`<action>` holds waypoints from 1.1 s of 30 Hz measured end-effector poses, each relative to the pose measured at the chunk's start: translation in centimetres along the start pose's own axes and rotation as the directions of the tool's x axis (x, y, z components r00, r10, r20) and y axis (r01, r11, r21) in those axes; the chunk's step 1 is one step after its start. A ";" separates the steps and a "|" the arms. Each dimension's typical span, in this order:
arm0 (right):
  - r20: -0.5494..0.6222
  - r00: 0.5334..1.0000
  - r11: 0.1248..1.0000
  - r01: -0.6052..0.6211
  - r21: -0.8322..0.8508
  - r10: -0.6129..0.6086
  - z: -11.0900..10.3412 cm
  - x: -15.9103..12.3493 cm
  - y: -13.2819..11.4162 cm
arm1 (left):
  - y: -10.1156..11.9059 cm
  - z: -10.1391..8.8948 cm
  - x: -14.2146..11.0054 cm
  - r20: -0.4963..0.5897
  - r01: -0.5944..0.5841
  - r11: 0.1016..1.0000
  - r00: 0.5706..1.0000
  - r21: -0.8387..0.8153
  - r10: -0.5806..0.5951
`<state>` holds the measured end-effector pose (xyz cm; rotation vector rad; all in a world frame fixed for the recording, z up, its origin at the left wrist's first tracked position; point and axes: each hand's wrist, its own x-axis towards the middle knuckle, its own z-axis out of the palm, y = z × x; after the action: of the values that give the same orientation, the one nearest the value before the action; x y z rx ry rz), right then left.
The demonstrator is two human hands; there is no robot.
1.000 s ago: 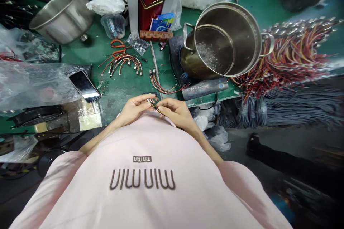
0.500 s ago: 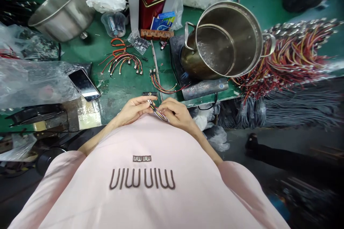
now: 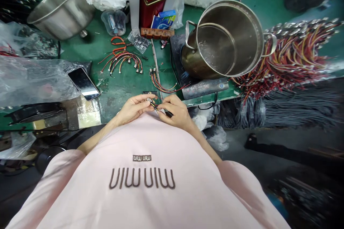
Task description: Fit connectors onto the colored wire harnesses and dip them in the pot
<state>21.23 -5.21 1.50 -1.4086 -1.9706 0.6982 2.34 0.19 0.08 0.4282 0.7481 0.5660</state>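
My left hand pinches a small metal connector with thin coloured wires between thumb and fingertips, just in front of my body. Close beside it, my right hand is closed on a slim tool with a black end; its kind is unclear. The tool's thin front part points at the wires by the connector. On the green bench beyond my hands lie a small bundle of wired connectors and a larger wire group. Orange-handled scissors rest behind the larger group.
A big steel pot stands on a dark hotplate to the right. Beyond it is a heap of red and yellow wires. At left are a phone, plastic bags and a tilted steel pan.
The tool's black end now shows in my right hand, where a curved bunch of wires showed before. My left hand stays in nearly the same place with the connector.
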 end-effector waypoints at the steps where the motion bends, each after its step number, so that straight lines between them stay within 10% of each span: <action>1: -0.003 1.000 1.000 -0.009 0.005 0.009 0.1 0.0 -0.1 | 0.0 0.0 0.0 -0.002 0.001 1.000 1.000 0.002 -0.001; 12: -0.071 0.993 0.996 -0.092 -0.003 0.091 -0.6 0.0 -1.2 | -0.2 -0.2 -0.3 -0.054 -0.106 0.944 0.990 0.313 0.129; 33: -0.070 0.997 0.998 -0.033 0.049 0.037 -0.2 0.5 -1.3 | 0.0 -0.6 -0.7 -0.068 -0.089 0.907 0.989 0.411 0.128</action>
<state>20.47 -5.09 2.63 -1.4230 -1.8667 0.6968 1.54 -0.12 0.04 0.8401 0.9407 0.5357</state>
